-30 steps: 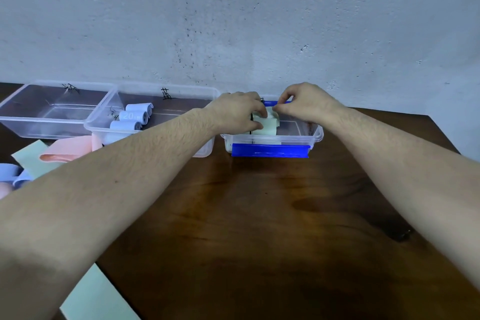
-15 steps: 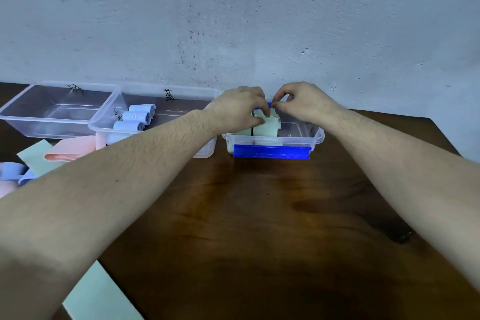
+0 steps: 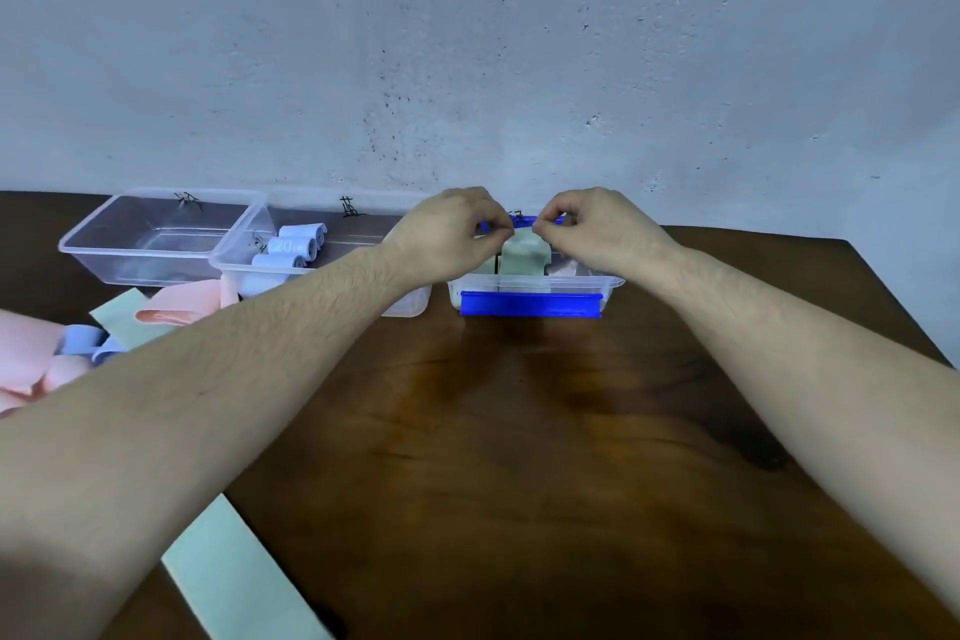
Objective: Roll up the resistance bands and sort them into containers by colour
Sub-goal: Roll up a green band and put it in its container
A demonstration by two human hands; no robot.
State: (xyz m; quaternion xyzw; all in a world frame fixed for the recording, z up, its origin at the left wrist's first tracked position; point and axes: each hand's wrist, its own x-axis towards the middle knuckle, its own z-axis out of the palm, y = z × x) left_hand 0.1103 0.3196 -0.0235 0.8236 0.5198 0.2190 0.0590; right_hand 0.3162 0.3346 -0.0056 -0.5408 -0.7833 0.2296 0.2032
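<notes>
Head view: both my hands are out over the far container with the blue clips point(image 3: 530, 303), which sits on the table point(image 3: 519, 431) close to the wall. My left hand point(image 3: 452, 234) and right hand point(image 3: 597, 234) each have a closed grip, fingertips pressed together on the upper edge of a green rolled band point(image 3: 522, 252), which sits in the mouth of that container with another pale green roll just beside it on the left. Whether the roll rests on the container floor or hangs from my fingers, I cannot tell.

I judge this band to be light, soft and springy: thin rubbery sheet that wants to uncoil the instant the pinch slackens. The place to hold it is across the loose outer end, thumb and finger on both sides, so the coil stays tight as it settles against its neighbour.

To the left, the middle container point(image 3: 322, 270) holds three blue rolls point(image 3: 291, 247); the far-left container point(image 3: 156, 239) looks empty. Near the table's left edge lies a heap of unrolled bands, pink point(image 3: 171, 309), blue point(image 3: 80, 340) and green point(image 3: 122, 322), and one flat green band point(image 3: 239, 572) stretches toward me under my left forearm. By my reckoning, much rolling remains.
</notes>
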